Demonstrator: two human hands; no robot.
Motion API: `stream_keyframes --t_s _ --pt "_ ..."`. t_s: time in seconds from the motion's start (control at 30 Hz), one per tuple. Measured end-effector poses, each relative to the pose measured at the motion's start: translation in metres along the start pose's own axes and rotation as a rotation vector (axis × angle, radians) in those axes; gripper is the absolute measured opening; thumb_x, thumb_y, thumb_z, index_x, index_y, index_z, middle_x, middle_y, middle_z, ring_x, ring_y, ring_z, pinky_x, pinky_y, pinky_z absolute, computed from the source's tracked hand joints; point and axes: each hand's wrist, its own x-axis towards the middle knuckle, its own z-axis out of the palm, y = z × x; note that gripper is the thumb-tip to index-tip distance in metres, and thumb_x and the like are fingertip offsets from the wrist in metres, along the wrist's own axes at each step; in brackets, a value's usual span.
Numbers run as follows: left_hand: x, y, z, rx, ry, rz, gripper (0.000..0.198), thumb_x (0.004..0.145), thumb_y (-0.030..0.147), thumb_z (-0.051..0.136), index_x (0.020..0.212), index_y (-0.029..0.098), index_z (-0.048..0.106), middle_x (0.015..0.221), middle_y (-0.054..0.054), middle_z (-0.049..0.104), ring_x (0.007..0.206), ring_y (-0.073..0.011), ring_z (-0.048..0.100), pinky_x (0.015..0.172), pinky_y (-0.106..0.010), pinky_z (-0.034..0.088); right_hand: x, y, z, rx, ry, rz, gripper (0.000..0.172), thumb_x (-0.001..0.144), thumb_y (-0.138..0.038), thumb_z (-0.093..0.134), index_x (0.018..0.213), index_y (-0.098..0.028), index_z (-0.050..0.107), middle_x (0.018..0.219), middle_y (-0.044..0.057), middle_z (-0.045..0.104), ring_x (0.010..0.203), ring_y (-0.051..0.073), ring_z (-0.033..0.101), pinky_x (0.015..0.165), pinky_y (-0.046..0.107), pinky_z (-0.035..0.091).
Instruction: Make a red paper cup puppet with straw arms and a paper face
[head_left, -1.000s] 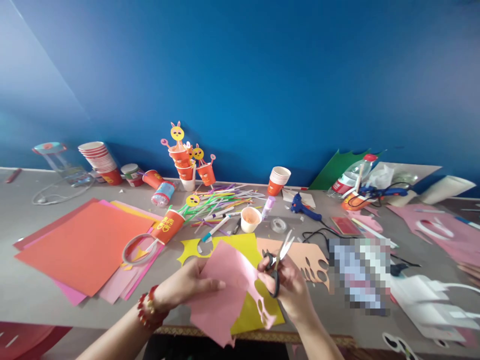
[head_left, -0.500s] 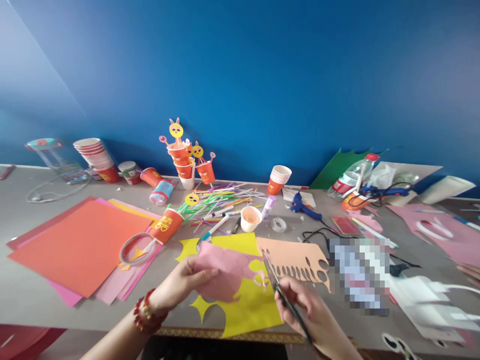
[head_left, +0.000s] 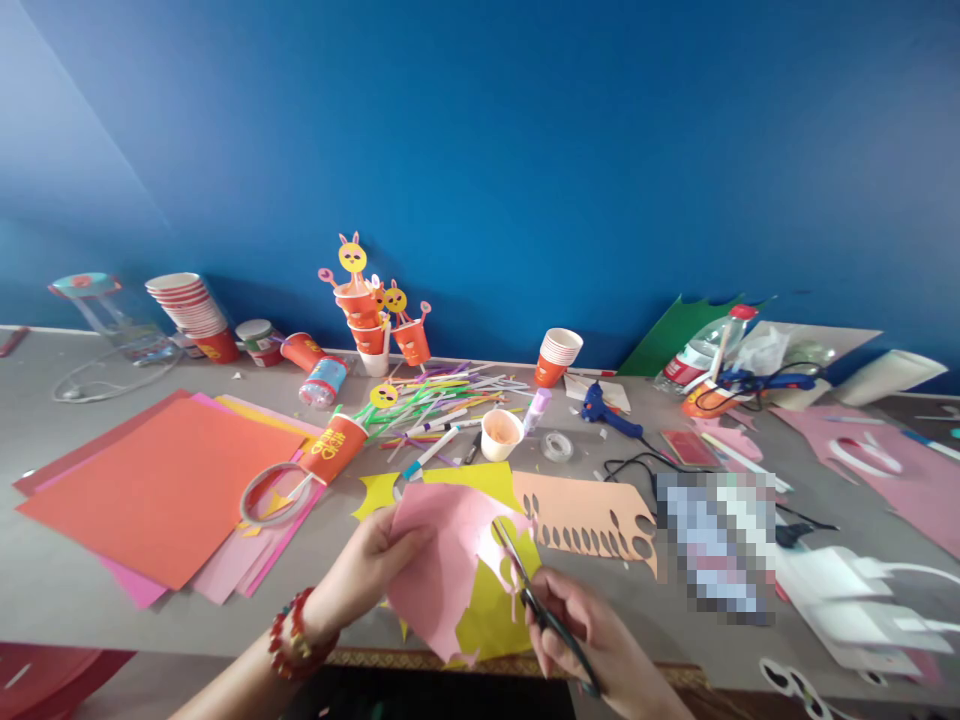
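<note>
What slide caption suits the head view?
Pink paper in left hand, scissors in right hand, at the paper's cut edge.

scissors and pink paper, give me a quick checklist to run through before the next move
1. Left hand gripping the pink paper: ok, thumb on top.
2. Right hand holding the scissors by the handles: ok.
3. Left fingers away from the blades: ok, they hold the paper's left edge, the blades are at its right.
4. Pink paper's right edge whole: not ok, it is ragged with cut-outs.
5. Yellow sheet clear of the blades: cannot tell, it shows right behind them.
</note>
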Motion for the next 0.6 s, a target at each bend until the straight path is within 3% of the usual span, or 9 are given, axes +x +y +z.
stream_keyframes --t_s 0.17,0.33,0.6 --pt "-0.006 0.0 0.003 0.126 -0.012 0.051 0.044 0.089 0.053 0.062 0.108 0.014 0.071 0.092 -0.008 0.074 0.083 -0.0238 0.069 0.07 -0.027 0.055 0.011 0.007 0.01 -0.003 0.001 -0.115 0.055 0.083 -0.072 0.062 0.084 -0.019 0.048 0.062 -0.004 0.052 0.051 0.007 0.038 0.049 0.021 0.025" --pt "-0.009 -0.001 0.005 0.181 -0.024 0.078 0.044 0.092 0.051 0.058 0.114 0.015 0.069 0.093 -0.008 0.073 0.085 -0.0238 0.068 0.072 -0.027 0.055 0.016 0.009 0.015 0.044 0.016 -0.123 0.054 0.084 -0.072 0.061 0.085 -0.019 0.047 0.058 -0.005 0.053 0.045 0.005 0.029 0.044 0.021 0.019" --pt "-0.011 -0.002 0.01 0.288 -0.012 0.089 0.04 0.094 0.049 0.054 0.112 0.016 0.069 0.083 -0.006 0.072 0.081 -0.0231 0.068 0.07 -0.027 0.054 0.02 0.021 0.021 0.084 0.076 -0.073 0.056 0.08 -0.073 0.063 0.084 -0.02 0.046 0.053 -0.006 0.052 0.043 0.005 0.028 0.042 0.019 0.016"
